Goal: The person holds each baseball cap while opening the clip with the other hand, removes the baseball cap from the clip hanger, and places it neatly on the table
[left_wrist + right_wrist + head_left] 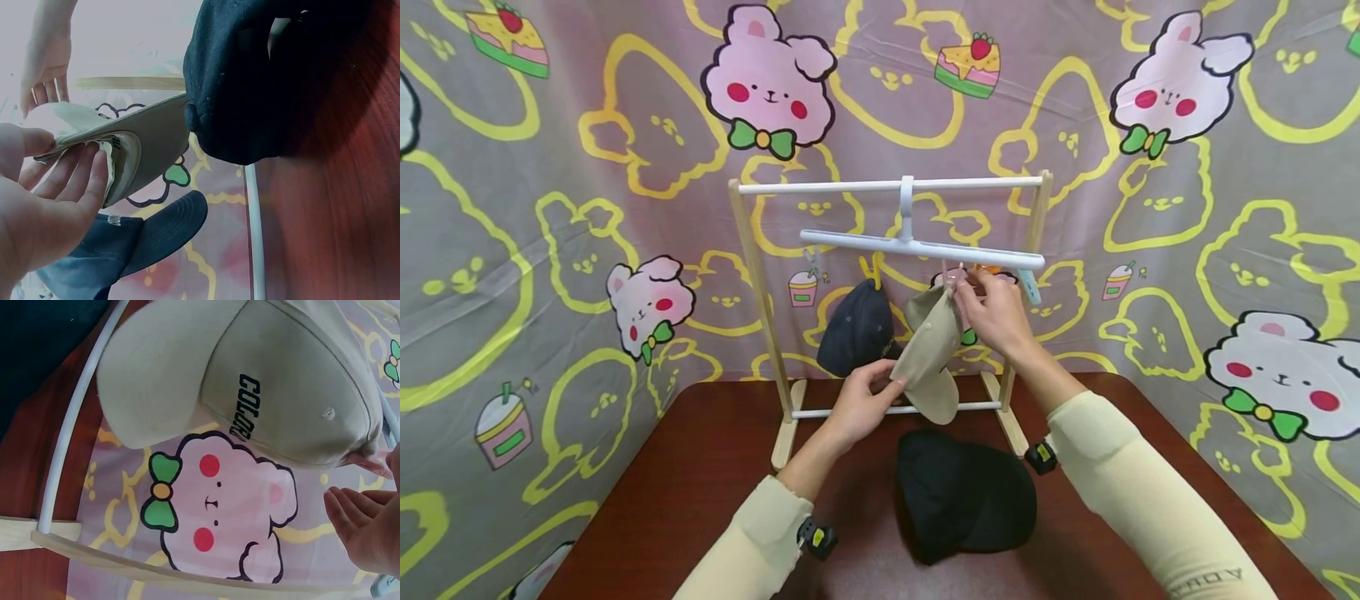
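A beige cap (928,350) with dark lettering on its front hangs from a pink clothespin (953,273) under a white hanger (917,247). My left hand (859,407) pinches the cap's lower rim between thumb and fingers, as the left wrist view shows closely. At the cap's top, my right hand (996,312) holds the pink clothespin with thumb and forefinger; its other fingers (353,506) extend below, free of the cap. To the left, a dark navy cap (855,329) hangs from a yellow clothespin (870,271).
A black cap (966,496) lies on the dark red-brown table (647,500) in front of the rack. The rack has wooden posts (760,300) and a white top bar (835,187). A blue clothespin (1030,286) hangs at the hanger's right end. Patterned cloth (647,208) surrounds the table.
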### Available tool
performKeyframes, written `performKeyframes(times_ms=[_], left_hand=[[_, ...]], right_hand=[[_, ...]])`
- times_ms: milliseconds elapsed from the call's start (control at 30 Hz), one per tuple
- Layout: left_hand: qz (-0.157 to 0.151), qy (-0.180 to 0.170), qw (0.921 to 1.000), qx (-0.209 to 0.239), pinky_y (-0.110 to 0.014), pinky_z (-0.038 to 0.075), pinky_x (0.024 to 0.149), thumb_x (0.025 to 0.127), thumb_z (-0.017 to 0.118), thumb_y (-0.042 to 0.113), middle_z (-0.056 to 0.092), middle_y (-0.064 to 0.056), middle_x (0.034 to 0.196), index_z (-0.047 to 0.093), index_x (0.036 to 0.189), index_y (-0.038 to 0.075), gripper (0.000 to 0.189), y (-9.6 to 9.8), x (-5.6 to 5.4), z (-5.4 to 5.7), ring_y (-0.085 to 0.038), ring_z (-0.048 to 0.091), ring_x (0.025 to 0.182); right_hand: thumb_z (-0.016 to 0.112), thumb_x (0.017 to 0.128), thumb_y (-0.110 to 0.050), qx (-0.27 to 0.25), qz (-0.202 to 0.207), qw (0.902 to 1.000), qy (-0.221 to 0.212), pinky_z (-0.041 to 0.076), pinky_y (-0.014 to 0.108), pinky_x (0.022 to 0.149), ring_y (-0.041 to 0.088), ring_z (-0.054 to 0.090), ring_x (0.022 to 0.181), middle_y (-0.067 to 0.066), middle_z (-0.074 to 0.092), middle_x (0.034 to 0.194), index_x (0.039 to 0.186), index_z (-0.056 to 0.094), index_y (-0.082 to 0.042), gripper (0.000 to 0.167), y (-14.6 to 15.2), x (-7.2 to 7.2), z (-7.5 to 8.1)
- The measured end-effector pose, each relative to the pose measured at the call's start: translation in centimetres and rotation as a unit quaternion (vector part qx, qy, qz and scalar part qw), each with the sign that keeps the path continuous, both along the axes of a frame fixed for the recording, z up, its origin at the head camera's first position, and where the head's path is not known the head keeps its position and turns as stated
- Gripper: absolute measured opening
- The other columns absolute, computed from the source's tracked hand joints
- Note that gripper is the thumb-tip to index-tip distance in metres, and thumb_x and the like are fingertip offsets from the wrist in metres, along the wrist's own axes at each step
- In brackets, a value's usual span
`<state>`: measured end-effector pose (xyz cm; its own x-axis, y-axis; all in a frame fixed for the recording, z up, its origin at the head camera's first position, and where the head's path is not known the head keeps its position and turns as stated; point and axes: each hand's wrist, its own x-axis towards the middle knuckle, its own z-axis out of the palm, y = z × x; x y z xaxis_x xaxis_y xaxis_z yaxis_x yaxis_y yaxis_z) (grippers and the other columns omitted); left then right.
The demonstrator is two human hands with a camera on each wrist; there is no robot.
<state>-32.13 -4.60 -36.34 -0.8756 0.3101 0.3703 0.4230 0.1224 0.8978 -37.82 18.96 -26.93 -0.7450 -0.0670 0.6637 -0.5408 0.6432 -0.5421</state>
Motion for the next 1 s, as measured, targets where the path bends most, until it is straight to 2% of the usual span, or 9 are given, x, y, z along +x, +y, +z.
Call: performKeyframes(times_ms=[100,200,333,500,600,733,1000], left_hand=[[0.001,0.002,1.0,0.006,-0.047,0.06,0.089,0.101,0.064,0.007,0.071,-0.02,0.118,0.068,0.126,-0.001,0.027,-0.1,0.2,-0.1,-0.029,0.071,0.107],[-0.003,0.009,0.9999,0.009,-0.046,0.06,0.088,0.101,0.064,0.008,0.072,-0.02,0.117,0.068,0.126,-0.001,0.027,-0.2,0.3,-0.3,-0.029,0.071,0.106],[-0.005,0.017,0.9997,0.016,-0.053,0.058,0.089,0.101,0.064,0.008,0.072,-0.019,0.115,0.069,0.126,-0.001,0.027,-0.3,0.4,-0.4,-0.03,0.072,0.103],[0.0,0.031,0.9994,0.011,-0.05,0.059,0.086,0.1,0.066,0.01,0.074,-0.019,0.112,0.07,0.124,0.0,0.026,-0.3,0.5,-0.3,-0.031,0.072,0.099],[-0.002,0.034,0.9994,0.01,-0.051,0.059,0.086,0.1,0.066,0.009,0.074,-0.02,0.11,0.07,0.123,-0.001,0.026,-0.3,0.7,-0.2,-0.031,0.072,0.099],[-0.005,0.026,0.9996,0.01,-0.055,0.058,0.088,0.1,0.065,0.007,0.074,-0.019,0.109,0.071,0.123,-0.001,0.025,-0.3,0.7,-0.2,-0.032,0.072,0.098],[-0.01,0.033,0.9994,-0.003,-0.049,0.06,0.085,0.1,0.064,0.005,0.074,-0.019,0.104,0.071,0.12,-0.003,0.022,-0.2,0.8,-0.5,-0.035,0.071,0.095]], right_hand=[[0.057,0.105,-0.025,0.001,0.002,0.9999,0.013,0.059,0.047,0.087,0.035,0.074,0.099,0.021,0.073,0.114,0.128,0.066,0.005,0.04,-0.4,-0.1,0.2],[0.059,0.104,-0.028,0.009,-0.011,0.9993,0.035,0.06,0.047,0.084,0.032,0.075,0.094,0.018,0.076,0.109,0.122,0.071,0.002,0.036,-0.6,-0.3,0.4],[0.06,0.103,-0.036,0.015,-0.035,0.9983,0.045,0.06,0.046,0.081,0.029,0.076,0.091,0.014,0.078,0.103,0.113,0.075,-0.004,0.037,-0.9,-0.3,0.6],[0.062,0.101,-0.042,0.024,-0.059,0.9964,0.055,0.059,0.044,0.076,0.028,0.075,0.085,0.011,0.078,0.094,0.102,0.078,-0.007,0.039,-1.5,-0.4,1.0],[0.062,0.101,-0.043,0.038,-0.082,0.9929,0.078,0.054,0.041,0.063,0.026,0.069,0.069,0.007,0.075,0.077,0.086,0.076,-0.009,0.039,-1.8,-0.6,1.2],[0.065,0.099,-0.043,0.053,-0.114,0.9864,0.106,0.039,0.038,0.049,0.025,0.053,0.053,0.003,0.063,0.058,0.068,0.069,-0.013,0.043,-2.2,-0.7,1.4],[0.067,0.096,-0.049,0.06,-0.155,0.9798,0.112,0.038,0.039,0.047,0.026,0.055,0.051,0.003,0.06,0.056,0.064,0.071,-0.015,0.047,-2.8,-0.6,1.4]])
